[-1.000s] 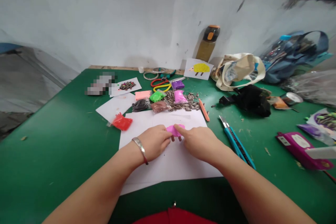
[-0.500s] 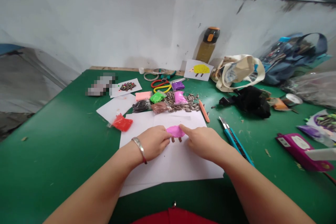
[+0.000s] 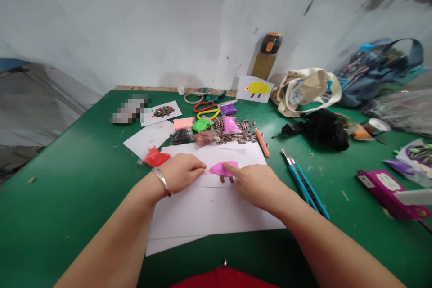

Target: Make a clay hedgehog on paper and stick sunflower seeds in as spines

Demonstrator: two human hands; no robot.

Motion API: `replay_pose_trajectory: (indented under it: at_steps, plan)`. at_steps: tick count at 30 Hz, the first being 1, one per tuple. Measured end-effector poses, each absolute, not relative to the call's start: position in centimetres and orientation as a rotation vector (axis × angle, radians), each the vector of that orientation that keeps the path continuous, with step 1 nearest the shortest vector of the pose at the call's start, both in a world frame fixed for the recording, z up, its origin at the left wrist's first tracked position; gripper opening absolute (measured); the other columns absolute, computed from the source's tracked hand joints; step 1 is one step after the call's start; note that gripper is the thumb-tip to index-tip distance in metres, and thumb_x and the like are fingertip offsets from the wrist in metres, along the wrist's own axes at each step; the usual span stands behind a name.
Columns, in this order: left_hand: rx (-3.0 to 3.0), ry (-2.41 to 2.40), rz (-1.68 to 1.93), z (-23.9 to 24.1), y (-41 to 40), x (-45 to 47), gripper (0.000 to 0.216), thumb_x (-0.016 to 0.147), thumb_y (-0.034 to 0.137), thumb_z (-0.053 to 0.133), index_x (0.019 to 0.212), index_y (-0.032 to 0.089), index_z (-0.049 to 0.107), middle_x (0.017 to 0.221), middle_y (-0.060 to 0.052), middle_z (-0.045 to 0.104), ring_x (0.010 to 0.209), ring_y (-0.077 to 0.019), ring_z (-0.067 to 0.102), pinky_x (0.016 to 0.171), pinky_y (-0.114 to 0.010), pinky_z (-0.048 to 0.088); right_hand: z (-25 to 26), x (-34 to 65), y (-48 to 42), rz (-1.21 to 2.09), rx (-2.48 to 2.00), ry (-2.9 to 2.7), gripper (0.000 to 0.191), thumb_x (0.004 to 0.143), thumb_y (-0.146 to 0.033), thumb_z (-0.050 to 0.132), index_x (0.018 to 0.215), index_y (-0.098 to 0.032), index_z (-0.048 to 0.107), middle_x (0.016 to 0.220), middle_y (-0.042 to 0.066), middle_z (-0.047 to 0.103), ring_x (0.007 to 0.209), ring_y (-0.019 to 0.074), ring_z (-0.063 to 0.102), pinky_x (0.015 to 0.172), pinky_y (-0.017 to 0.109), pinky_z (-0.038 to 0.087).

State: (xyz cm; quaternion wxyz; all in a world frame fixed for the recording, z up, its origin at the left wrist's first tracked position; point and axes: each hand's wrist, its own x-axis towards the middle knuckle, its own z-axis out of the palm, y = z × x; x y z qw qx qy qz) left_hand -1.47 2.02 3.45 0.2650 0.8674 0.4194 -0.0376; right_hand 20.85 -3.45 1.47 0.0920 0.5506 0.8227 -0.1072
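A flattened piece of pink modelling clay (image 3: 221, 169) lies on white paper (image 3: 216, 211), above two short brown legs (image 3: 227, 179). A faint drawn outline shows at its left end. The stretched index finger of my right hand (image 3: 259, 184) presses on the clay's upper surface; its other fingers are curled beneath. My left hand (image 3: 182, 173), with a silver bangle on the wrist, rests on the paper left of the clay. Its thumb and index fingertips are pinched together beside the outline, apart from the clay. What they pinch, if anything, cannot be made out.
Behind the paper lie clay packets, including red (image 3: 157, 157) and brown (image 3: 205, 138), striped seeds (image 3: 232, 137) and scissors (image 3: 205, 110). An orange stick (image 3: 262, 142) and a blue utility knife (image 3: 305, 184) lie to the right. A yellow hedgehog card (image 3: 255, 89) leans against a bottle (image 3: 265, 58).
My left hand has moved left, off the clay's edge. My right index finger has shifted slightly left onto the clay, whose left end now shows as a point.
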Motion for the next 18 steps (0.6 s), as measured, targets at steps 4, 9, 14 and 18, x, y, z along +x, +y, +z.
replay_pose_trajectory:
  at_steps: [4, 9, 14, 18]
  plan:
    - [2.376, 1.135, -0.086, 2.9, 1.9, -0.9, 0.031, 0.089, 0.032, 0.041, 0.099, 0.025, 0.07, 0.091, -0.002, 0.072, 0.085, -0.0178, 0.062, 0.073, -0.025, 0.043, 1.5, 20.7, -3.4, -0.339, 1.637, 2.449, 0.053, 0.082, -0.016, 0.037, 0.132, -0.032, 0.044, 0.084, 0.004, 0.071, 0.068, 0.0197, 0.063, 0.054, 0.027, 0.028]
    - [2.42, 1.073, -0.127, 2.6, 1.6, -0.3, 0.034, 0.09, 0.029, 0.039, 0.103, 0.025, 0.07, 0.093, -0.004, 0.07, 0.085, -0.018, 0.062, 0.072, -0.026, 0.043, 1.4, 20.6, -3.8, -0.323, 1.636, 2.496, 0.054, 0.083, -0.018, 0.037, 0.136, -0.031, 0.04, 0.085, 0.004, 0.072, 0.07, 0.0209, 0.064, 0.056, 0.027, 0.032]
    - [2.449, 1.088, -0.063, 2.2, 1.6, -0.4, 0.031, 0.089, 0.026, 0.041, 0.098, 0.023, 0.07, 0.087, -0.004, 0.07, 0.083, -0.0183, 0.061, 0.073, -0.026, 0.044, 1.2, 19.9, -4.0, -0.351, 1.605, 2.535, 0.06, 0.083, -0.017, 0.037, 0.141, -0.033, 0.033, 0.091, 0.003, 0.072, 0.071, 0.0192, 0.064, 0.059, 0.027, 0.035]
    - [2.428, 1.124, -0.098, 2.3, 1.7, -0.4, 0.031, 0.089, 0.025, 0.04, 0.095, 0.021, 0.07, 0.091, -0.005, 0.071, 0.086, -0.0199, 0.062, 0.075, -0.028, 0.044, 1.3, 18.8, -4.0, -0.345, 1.554, 2.569, 0.059, 0.083, -0.016, 0.037, 0.139, -0.032, 0.036, 0.082, 0.002, 0.071, 0.066, 0.0191, 0.063, 0.055, 0.027, 0.034]
